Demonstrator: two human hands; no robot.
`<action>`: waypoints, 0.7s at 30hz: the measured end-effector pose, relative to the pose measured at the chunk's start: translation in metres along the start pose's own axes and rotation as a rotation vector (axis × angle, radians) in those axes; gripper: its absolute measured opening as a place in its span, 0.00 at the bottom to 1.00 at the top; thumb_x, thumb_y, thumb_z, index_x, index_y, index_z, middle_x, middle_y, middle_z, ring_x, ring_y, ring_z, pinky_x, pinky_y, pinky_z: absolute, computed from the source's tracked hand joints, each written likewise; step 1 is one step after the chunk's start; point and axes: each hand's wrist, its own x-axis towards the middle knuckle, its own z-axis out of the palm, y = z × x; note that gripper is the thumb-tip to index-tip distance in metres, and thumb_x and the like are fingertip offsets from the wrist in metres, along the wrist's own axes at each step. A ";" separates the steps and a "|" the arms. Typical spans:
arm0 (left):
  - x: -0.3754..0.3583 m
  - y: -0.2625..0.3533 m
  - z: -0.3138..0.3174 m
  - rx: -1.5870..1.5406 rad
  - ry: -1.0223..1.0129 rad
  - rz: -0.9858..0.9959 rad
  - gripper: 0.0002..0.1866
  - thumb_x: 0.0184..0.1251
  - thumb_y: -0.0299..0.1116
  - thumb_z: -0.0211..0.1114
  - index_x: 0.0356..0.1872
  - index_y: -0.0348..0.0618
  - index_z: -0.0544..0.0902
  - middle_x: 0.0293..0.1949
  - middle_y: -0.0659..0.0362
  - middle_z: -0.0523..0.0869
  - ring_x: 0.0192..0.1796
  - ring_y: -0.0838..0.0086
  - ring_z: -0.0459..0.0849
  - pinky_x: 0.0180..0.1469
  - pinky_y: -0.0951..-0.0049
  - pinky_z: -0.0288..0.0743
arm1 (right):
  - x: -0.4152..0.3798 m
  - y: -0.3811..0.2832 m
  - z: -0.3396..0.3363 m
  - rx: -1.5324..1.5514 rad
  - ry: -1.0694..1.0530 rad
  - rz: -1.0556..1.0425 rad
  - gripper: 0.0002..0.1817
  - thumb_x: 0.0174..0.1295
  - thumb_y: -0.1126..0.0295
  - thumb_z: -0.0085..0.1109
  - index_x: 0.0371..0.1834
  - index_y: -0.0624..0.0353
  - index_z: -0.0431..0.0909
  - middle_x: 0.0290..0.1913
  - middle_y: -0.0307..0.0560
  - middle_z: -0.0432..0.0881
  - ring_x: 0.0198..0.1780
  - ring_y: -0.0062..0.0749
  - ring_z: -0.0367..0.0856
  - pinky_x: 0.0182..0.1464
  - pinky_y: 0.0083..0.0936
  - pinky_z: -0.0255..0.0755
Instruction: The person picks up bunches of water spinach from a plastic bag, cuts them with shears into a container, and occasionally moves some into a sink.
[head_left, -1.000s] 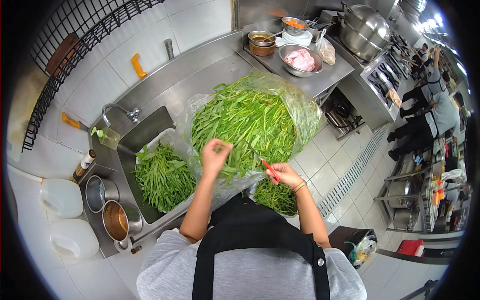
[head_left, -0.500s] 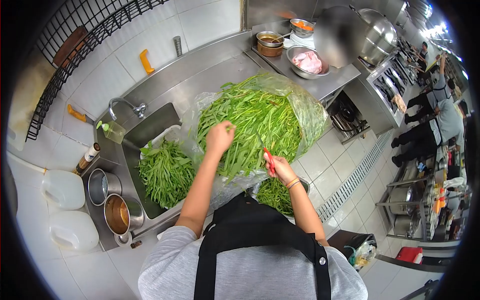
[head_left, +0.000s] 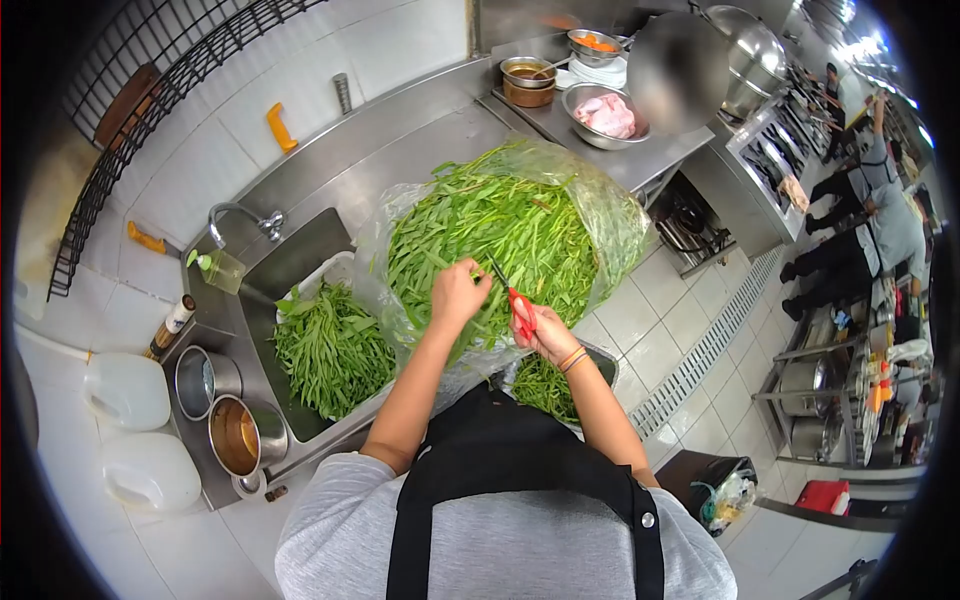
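Note:
A large clear plastic bag point(head_left: 622, 215) is heaped with long leafy greens point(head_left: 500, 210) that look like water spinach. Over the heap's near side, my left hand point(head_left: 461, 294) is closed on a green stalk, mostly covered by the fingers. My right hand point(head_left: 545, 332) grips red-handled scissors point(head_left: 520, 308), their dark blades pointing up and left, close to my left fingertips. Below the bag, a container point(head_left: 602, 368) with cut green stems point(head_left: 543, 385) is partly hidden by my right forearm. More leafy greens point(head_left: 332, 350) fill a white basket point(head_left: 340, 268) in the sink.
The steel sink point(head_left: 300, 250) with its faucet point(head_left: 245, 218) lies left. Metal pots point(head_left: 246, 432) and white jugs point(head_left: 150, 470) stand at lower left. A bowl of raw meat point(head_left: 606, 115) is on the back counter. Co-workers point(head_left: 870, 240) stand at far right.
My left hand has moved right and slightly down, toward the scissors. My right hand has shifted a little left, and the scissors now sit beside my left fingertips.

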 end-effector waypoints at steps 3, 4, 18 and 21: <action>-0.002 -0.005 -0.003 -0.029 0.119 0.038 0.11 0.46 0.40 0.66 0.25 0.43 0.79 0.14 0.53 0.76 0.19 0.62 0.77 0.23 0.64 0.69 | 0.004 0.000 0.006 -0.010 -0.011 -0.004 0.16 0.61 0.57 0.56 0.23 0.54 0.69 0.18 0.33 0.67 0.18 0.18 0.65 0.20 0.14 0.56; -0.002 0.000 -0.016 -0.024 0.035 -0.039 0.11 0.48 0.39 0.65 0.27 0.43 0.80 0.19 0.51 0.79 0.24 0.59 0.80 0.28 0.63 0.72 | 0.005 0.004 0.002 -0.076 -0.010 -0.033 0.16 0.62 0.57 0.56 0.23 0.54 0.69 0.18 0.32 0.67 0.18 0.18 0.65 0.20 0.14 0.56; 0.038 -0.164 -0.220 0.131 0.376 -0.263 0.16 0.50 0.41 0.64 0.35 0.42 0.77 0.34 0.47 0.82 0.38 0.58 0.82 0.38 0.60 0.73 | -0.024 0.015 -0.016 -0.128 0.004 -0.119 0.23 0.63 0.48 0.48 0.23 0.58 0.70 0.22 0.42 0.69 0.22 0.26 0.68 0.25 0.18 0.61; 0.041 -0.230 -0.180 0.547 0.145 -0.513 0.33 0.44 0.50 0.70 0.52 0.48 0.72 0.55 0.47 0.73 0.55 0.55 0.74 0.49 0.53 0.72 | -0.026 0.021 -0.017 -0.161 0.017 -0.102 0.23 0.63 0.48 0.48 0.24 0.58 0.70 0.22 0.42 0.69 0.22 0.25 0.67 0.25 0.18 0.61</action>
